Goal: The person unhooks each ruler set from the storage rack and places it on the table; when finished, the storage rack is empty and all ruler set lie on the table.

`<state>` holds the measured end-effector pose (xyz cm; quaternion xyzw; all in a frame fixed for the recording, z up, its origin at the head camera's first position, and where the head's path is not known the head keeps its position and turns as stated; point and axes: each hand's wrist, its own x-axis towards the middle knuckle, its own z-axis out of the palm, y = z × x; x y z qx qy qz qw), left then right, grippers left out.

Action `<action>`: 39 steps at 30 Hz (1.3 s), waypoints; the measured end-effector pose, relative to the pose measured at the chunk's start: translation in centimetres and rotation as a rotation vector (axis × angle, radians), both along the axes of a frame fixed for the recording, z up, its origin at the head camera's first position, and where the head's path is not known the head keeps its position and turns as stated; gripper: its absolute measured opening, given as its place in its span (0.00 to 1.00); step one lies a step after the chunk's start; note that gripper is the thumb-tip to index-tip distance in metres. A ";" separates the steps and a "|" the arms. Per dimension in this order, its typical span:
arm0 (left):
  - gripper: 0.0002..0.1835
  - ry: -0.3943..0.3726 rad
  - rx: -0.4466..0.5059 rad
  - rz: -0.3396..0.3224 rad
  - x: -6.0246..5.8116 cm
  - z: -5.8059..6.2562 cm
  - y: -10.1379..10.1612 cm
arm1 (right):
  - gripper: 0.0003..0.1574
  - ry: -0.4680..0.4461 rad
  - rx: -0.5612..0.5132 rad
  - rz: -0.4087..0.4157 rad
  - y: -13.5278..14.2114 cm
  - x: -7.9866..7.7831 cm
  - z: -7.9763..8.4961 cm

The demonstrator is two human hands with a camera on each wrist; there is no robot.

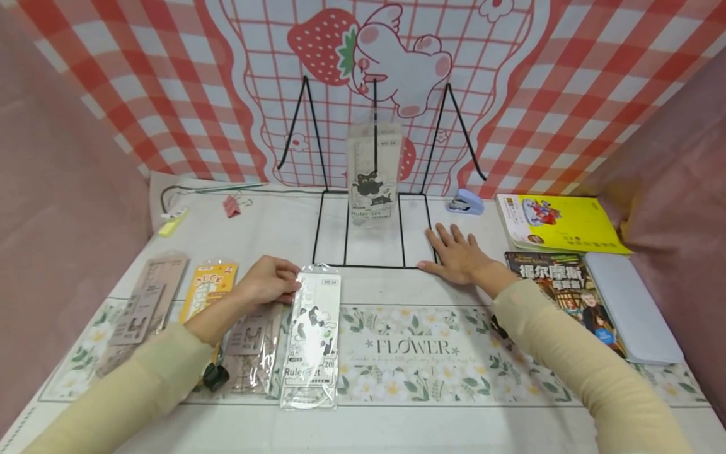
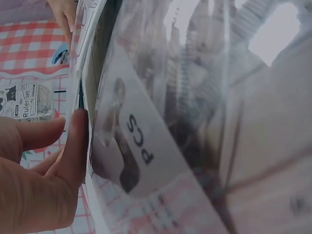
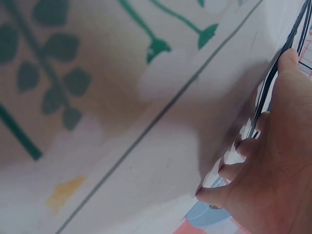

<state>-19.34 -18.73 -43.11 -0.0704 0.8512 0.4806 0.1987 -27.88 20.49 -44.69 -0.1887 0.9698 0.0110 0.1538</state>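
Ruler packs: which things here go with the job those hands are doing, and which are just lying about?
Seem part of the job:
front ruler pack, in the left hand
hanging ruler pack
black wire rack, under the right hand

Probably just lying about:
stapler
pink clip
yellow book
pale case

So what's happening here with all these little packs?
Somebody's left hand is touching the upper left edge of a ruler set lying on the table. The right hand rests, fingers spread, at the front right corner of a black wire rack. Another ruler set is already on the rack's middle arm, and more packs lie to the left.
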 end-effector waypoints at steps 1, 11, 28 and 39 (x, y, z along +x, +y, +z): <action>0.22 0.010 -0.025 -0.006 0.0 0.1 0.0 | 0.57 0.001 0.000 0.001 0.0 0.0 0.0; 0.24 0.094 -0.146 -0.049 0.5 0.6 -0.1 | 0.57 0.002 -0.009 0.006 0.2 0.0 -0.2; 0.23 0.356 -0.119 -0.147 -1.4 3.2 -0.1 | 0.58 0.003 0.005 0.001 0.2 -0.3 -0.3; 0.29 0.630 -0.098 -0.098 -4.5 7.8 4.2 | 0.57 -0.004 0.009 -0.003 0.2 -0.1 -0.2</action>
